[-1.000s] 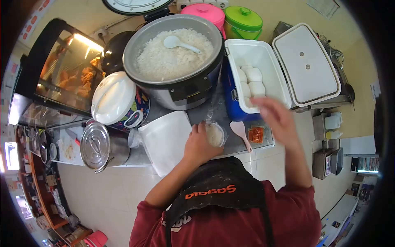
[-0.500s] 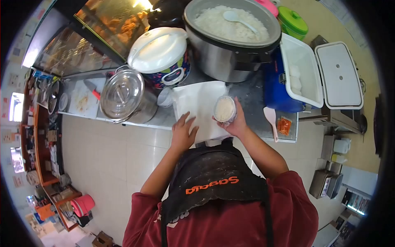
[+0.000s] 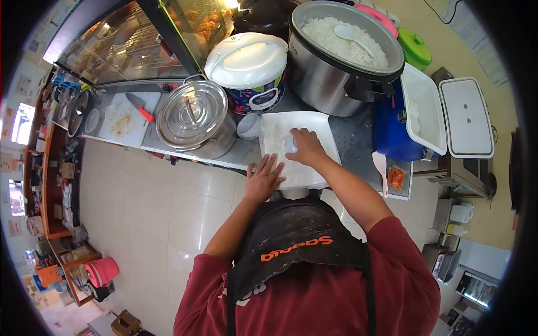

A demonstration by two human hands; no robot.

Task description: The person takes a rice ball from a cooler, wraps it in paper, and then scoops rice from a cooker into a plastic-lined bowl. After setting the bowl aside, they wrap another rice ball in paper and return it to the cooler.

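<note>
A stack of white wrapping paper (image 3: pixel 302 119) lies on the metal counter in front of me. My right hand (image 3: pixel 308 148) is closed over a small clear plastic cup (image 3: pixel 290 145), which rests mouth down on the paper. The rice inside is mostly hidden by the fingers. My left hand (image 3: pixel 264 179) lies flat on the paper's lower left corner, fingers spread, holding nothing. Just left of the paper is another clear plastic cup (image 3: pixel 249 127).
Behind the paper stands a large rice cooker (image 3: pixel 330 84) with white rice and a rice paddle (image 3: pixel 350 36). Left are a lidded steel pot (image 3: pixel 193 117), patterned food container (image 3: pixel 246 67) and red-handled knife (image 3: pixel 140 107). Right are a blue cooler (image 3: pixel 392 131), pink paddle (image 3: pixel 381 171) and red sauce packet (image 3: pixel 396 177).
My right hand has moved left over the paper and turned the rice-filled cup upside down onto it. My left hand has shifted down to the paper's near edge. The view has swung slightly left.
</note>
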